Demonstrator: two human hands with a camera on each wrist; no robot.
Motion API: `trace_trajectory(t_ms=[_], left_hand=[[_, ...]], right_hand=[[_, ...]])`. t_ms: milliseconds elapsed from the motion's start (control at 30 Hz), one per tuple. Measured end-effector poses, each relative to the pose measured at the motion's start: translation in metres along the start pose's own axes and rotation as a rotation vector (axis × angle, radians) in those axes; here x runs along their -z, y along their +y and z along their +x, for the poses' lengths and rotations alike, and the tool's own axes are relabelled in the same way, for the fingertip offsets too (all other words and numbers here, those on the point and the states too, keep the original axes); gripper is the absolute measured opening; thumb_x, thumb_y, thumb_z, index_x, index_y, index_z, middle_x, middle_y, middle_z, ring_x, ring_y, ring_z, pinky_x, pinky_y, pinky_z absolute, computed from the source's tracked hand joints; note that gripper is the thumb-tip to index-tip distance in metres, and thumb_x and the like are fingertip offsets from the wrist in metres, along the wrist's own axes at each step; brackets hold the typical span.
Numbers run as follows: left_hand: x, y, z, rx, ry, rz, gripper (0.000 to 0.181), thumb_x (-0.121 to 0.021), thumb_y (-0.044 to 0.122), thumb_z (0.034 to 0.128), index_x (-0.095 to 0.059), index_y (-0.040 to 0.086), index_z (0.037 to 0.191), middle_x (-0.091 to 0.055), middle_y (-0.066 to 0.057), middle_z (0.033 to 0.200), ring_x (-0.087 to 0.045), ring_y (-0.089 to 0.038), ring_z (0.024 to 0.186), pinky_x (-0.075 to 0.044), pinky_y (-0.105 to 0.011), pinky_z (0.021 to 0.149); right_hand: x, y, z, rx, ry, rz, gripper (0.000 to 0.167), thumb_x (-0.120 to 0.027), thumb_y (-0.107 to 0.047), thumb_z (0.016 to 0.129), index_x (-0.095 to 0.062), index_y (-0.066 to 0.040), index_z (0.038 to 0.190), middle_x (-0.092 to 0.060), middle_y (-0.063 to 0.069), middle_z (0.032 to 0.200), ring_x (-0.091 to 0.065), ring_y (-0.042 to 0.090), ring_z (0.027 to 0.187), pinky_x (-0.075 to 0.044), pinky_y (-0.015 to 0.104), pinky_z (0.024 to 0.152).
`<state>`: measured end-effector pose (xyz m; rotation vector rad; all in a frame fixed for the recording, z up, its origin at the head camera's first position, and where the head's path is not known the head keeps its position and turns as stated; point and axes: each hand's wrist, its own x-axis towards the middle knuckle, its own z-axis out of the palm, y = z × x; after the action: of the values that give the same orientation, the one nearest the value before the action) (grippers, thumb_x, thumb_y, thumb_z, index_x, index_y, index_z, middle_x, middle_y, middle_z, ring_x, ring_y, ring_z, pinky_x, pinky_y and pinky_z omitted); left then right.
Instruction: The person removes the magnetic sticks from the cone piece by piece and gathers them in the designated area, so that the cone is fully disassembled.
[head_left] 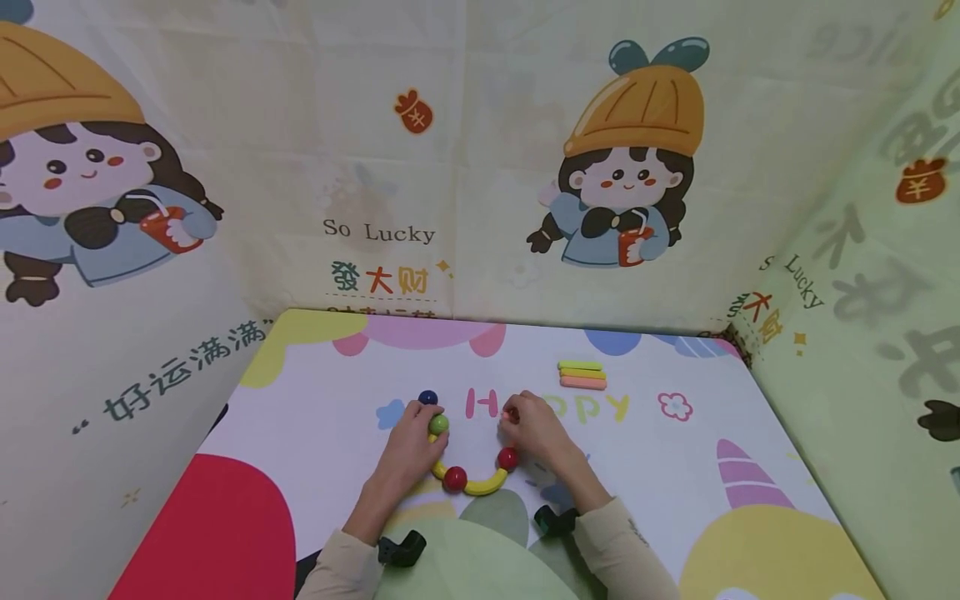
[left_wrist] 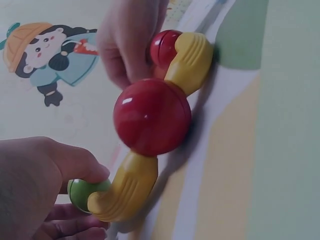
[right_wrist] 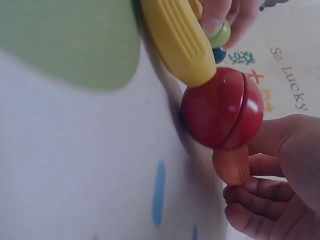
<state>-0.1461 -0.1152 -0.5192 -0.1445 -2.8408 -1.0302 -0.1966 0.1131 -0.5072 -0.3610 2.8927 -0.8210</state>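
Toy chain [head_left: 480, 486] lies mid-table between the two hands, bent into a U with its bottom to the near side and both arms pointing far. Glossy red ball [head_left: 455, 479] at the near left of the bend, a dark seam visible round its side. Yellow bar [left_wrist: 134, 180] leaves it on the left, curved, ribbed with long grooves; its other end meets a shiny green ball [head_left: 438, 424]. Second yellow bar [head_left: 486, 484], also curved and ribbed, runs right to another red ball [right_wrist: 222, 108], this one split by a deep groove. Short orange bar [right_wrist: 231, 166] joins that ball's far side, ribbed, duller than the balls.

Left hand [head_left: 411, 437]: thumb and fingers pinch the green ball. Dark blue ball [head_left: 427, 397] just beyond its fingertips; cannot tell whether it touches the green one. Right hand [head_left: 538, 427]: fingers curled, gripping the orange bar at its free end.

Far right of the hands, three loose sticks lie side by side on the printed table [head_left: 337, 400]: lime [head_left: 580, 366], yellow-orange [head_left: 583, 374], pink [head_left: 583, 383], lime farthest. Pale cloth [head_left: 487, 167] with cartoon figures stands behind. Light sleeve [head_left: 626, 550] at the right wrist.
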Motion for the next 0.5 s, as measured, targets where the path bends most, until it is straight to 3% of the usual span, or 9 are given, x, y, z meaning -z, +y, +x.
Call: trace_trajectory(t_ms=[200, 500], left_hand=[[0.006, -0.007, -0.005, 0.029, 0.012, -0.009, 0.039, -0.074, 0.019, 0.0885, -0.065, 0.005, 0.124, -0.056, -0.010, 0.113, -0.058, -0.020, 0.091, -0.059, -0.036, 0.085], [0.013, -0.017, -0.014, 0.021, 0.057, -0.009, 0.037, -0.074, 0.016, 0.0852, -0.066, 0.002, 0.119, -0.057, -0.012, 0.108, -0.052, -0.015, 0.077, -0.053, -0.033, 0.074]], right_hand=[[0.002, 0.010, -0.005, -0.074, 0.000, 0.018, 0.022, -0.075, -0.026, 0.088, -0.068, -0.014, 0.106, -0.058, 0.000, 0.088, -0.054, 0.013, 0.078, -0.053, 0.023, 0.070], [0.006, 0.023, -0.012, -0.054, 0.044, -0.017, 0.012, -0.071, -0.021, 0.088, -0.066, -0.011, 0.093, -0.054, 0.001, 0.077, -0.050, 0.015, 0.073, -0.045, 0.024, 0.063]])
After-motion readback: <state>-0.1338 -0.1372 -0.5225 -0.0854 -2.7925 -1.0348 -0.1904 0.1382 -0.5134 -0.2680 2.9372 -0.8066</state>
